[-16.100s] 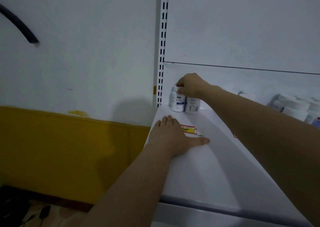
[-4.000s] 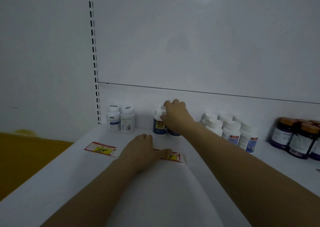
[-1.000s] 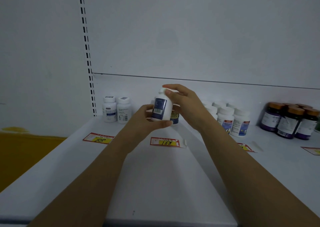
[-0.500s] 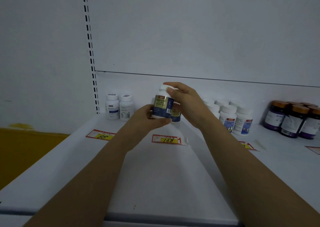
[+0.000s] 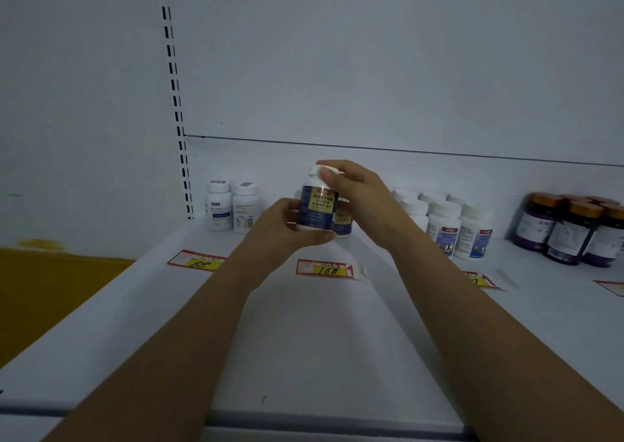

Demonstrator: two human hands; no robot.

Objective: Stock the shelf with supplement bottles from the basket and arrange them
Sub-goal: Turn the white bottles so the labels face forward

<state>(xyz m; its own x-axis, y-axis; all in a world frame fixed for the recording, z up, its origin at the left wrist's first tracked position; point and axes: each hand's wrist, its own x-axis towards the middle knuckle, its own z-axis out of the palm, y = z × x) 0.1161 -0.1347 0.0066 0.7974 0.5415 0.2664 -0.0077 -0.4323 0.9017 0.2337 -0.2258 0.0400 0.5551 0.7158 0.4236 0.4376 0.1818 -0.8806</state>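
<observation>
I had the supplement bottle (image 5: pixel 315 205) upright above the shelf (image 5: pixel 320 333), white cap up, long axis vertical. Its navy-and-yellow label faced me, "DHA" legible. My left grip (image 5: pixel 287 225) curled round its base, and my right grip (image 5: pixel 361 198) pinched the cap. Below lay a price tag (image 5: pixel 326 268) marked "168"; a second tag (image 5: pixel 197 260) read "88".
</observation>
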